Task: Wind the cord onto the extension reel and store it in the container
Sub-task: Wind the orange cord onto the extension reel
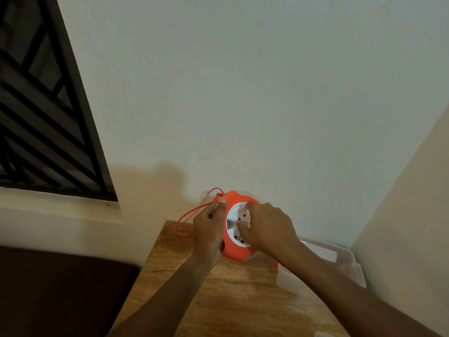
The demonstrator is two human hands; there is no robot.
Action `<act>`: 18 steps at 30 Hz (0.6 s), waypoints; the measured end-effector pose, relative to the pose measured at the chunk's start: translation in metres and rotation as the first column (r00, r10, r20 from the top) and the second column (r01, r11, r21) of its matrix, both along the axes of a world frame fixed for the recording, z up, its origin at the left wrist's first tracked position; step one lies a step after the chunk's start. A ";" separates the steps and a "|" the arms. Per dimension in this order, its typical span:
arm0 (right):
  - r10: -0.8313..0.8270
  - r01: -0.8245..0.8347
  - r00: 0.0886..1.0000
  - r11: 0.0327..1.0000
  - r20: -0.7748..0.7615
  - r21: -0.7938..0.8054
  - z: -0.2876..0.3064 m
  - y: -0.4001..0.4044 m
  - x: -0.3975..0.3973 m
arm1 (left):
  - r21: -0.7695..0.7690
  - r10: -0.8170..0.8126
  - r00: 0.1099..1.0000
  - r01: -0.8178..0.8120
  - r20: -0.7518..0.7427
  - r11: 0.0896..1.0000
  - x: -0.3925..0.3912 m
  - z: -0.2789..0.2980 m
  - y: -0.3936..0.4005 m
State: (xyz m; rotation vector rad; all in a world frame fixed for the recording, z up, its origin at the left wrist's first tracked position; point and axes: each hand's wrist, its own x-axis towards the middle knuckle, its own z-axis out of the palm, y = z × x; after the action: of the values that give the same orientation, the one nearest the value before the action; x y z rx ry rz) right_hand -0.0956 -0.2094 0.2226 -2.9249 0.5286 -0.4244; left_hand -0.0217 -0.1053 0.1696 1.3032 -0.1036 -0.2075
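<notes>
An orange extension reel [230,249] with a white socket face [234,212] is held upright above the far end of the wooden table [218,293]. My left hand [210,229] grips the reel's left rim. A loose loop of thin orange cord [192,212] runs from the reel's top past that hand and hangs to its left. My right hand [267,227] lies over the white face with its fingers pressed on the centre. A clear plastic container [349,266] sits on the table to the right, partly hidden by my right forearm.
A pale wall stands right behind the table, and another wall closes in at the right. A barred window [43,113] with a ledge is at the left. A dark cushioned surface [63,293] lies beside the table's left edge.
</notes>
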 end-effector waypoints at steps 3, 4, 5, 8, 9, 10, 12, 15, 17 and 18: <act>0.083 -0.078 0.989 0.996 0.124 -0.049 0.023 -0.008 0.011 | 0.069 -0.043 0.996 0.037 0.082 0.997 -0.004 -0.003 0.004; 0.104 -0.107 0.987 0.994 0.126 0.015 0.032 -0.011 0.017 | 0.065 -0.064 0.993 0.058 0.097 0.996 -0.006 -0.005 0.005; 0.125 -0.134 0.987 0.986 0.100 0.097 0.039 -0.014 0.023 | 0.073 -0.085 0.990 0.077 0.111 0.994 -0.008 -0.006 0.005; 0.188 -0.150 0.976 0.948 -0.114 0.282 0.055 -0.019 0.040 | 0.149 -0.134 0.976 0.109 0.171 0.983 -0.013 -0.008 0.001; 0.200 -0.132 0.958 0.943 -0.205 0.305 0.058 -0.021 0.046 | 0.165 -0.156 0.970 0.126 0.184 0.978 -0.015 -0.010 0.000; 0.208 -0.110 0.934 0.941 -0.290 0.319 0.060 -0.021 0.051 | 0.175 -0.178 0.966 0.146 0.185 0.974 -0.017 -0.011 0.000; 0.205 -0.054 0.889 0.935 -0.411 0.349 0.064 -0.021 0.058 | 0.182 -0.213 0.962 0.182 0.169 0.966 -0.020 -0.015 -0.001; 0.215 0.009 0.863 0.898 -0.457 0.440 0.062 -0.024 0.067 | 0.139 -0.217 0.968 0.199 0.128 0.970 -0.024 -0.018 -0.001; 0.203 0.075 0.895 0.808 -0.396 0.584 0.057 -0.028 0.071 | 0.101 -0.190 0.977 0.181 0.095 0.978 -0.022 -0.019 0.000; 0.176 0.114 0.919 0.737 -0.353 0.666 0.054 -0.030 0.073 | 0.088 -0.176 0.981 0.170 0.077 0.982 -0.021 -0.018 0.000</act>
State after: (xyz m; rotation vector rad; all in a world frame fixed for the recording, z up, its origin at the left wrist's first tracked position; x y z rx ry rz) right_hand -0.0230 -0.2393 0.2762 -2.2711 0.5315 0.3351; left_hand -0.0424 -0.1050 0.1520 1.3850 -0.2839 -0.3078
